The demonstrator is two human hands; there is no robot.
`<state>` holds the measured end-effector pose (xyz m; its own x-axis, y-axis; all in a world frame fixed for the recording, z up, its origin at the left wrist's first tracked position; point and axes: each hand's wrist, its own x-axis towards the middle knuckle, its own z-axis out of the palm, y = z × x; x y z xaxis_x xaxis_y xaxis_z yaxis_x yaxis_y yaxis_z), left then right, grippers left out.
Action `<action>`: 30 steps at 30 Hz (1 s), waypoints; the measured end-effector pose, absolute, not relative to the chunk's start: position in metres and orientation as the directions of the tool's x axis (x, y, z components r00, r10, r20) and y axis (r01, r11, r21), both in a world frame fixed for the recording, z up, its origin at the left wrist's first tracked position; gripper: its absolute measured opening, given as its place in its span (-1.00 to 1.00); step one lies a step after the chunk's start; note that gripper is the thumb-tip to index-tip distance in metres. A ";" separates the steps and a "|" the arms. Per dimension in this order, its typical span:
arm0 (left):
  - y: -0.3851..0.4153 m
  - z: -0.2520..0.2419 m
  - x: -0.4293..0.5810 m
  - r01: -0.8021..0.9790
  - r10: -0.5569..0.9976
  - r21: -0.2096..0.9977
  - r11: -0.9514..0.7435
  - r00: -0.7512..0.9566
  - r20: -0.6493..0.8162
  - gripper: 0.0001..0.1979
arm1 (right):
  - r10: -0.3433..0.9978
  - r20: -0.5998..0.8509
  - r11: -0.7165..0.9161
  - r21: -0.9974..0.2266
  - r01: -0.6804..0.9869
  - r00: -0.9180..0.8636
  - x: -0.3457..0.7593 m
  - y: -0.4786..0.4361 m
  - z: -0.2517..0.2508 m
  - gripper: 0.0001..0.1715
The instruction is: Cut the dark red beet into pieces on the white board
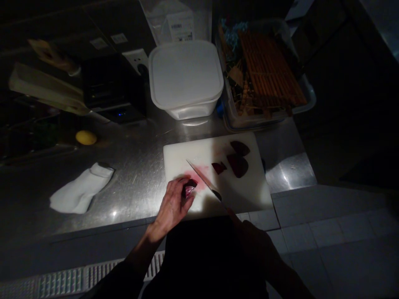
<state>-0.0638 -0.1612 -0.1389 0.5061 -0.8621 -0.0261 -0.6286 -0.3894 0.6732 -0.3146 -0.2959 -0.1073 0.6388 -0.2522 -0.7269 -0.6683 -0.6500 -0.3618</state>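
On the white cutting board [174, 153], my left hand [173, 203] has its fingers closed round a wet, dark red piece of beetroot [189, 191]. My right hand [246, 228], deep in shadow, grips a knife [202, 176]. The blade slants up and to the left across the board, just right of the beetroot piece and apart from it. Pink juice stains the board under the blade. Farther right lie a small beetroot piece [219, 167] and two larger beetroot chunks, one [237, 165] nearer me and one [240, 148] behind it.
Behind the board stands a lidded white tub [186, 74]. To its right, a clear bin [307, 101] holds slatted wooden mats [269, 68]. A white cloth [81, 189] and a yellow lemon-like fruit [86, 137] lie left on the steel counter [134, 166]. A black device [109, 89] stands behind.
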 end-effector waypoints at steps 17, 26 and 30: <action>-0.169 -0.131 -0.062 -0.689 -0.885 0.591 -0.419 0.455 -0.098 -0.81 | -0.144 -0.838 -0.723 -0.273 -0.635 0.526 -0.302 -0.288 -0.086 -0.02; -0.170 -0.131 -0.061 -0.657 -0.887 0.644 -0.393 0.456 -0.075 -0.78 | -0.145 -0.744 -0.675 -0.408 -0.615 0.653 -0.284 -0.292 -0.107 -0.11; -0.168 -0.132 -0.061 -0.648 -0.879 0.650 -0.396 0.473 -0.064 -0.77 | -0.151 -0.668 -0.600 -0.524 -0.605 0.729 -0.276 -0.300 -0.124 -0.25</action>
